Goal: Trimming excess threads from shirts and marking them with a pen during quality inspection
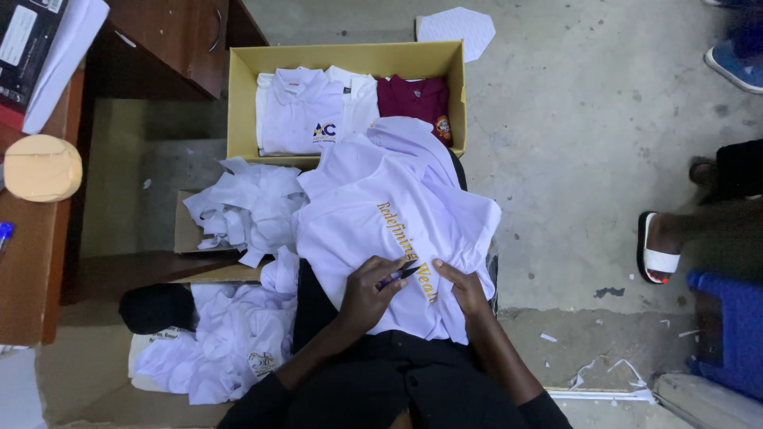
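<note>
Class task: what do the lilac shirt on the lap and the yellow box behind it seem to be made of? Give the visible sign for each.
The lilac embroidered shirt looks like soft matte knit fabric, probably cotton: it drapes and creases limply. The open yellow box looks like plain cardboard: thin, stiff, flat walls with a dull finish.

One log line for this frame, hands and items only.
left hand: holds small dark cutting tool at gold embroidery | right hand: flat on white polo shirt | behind: yellow cardboard box with folded shirts
</note>
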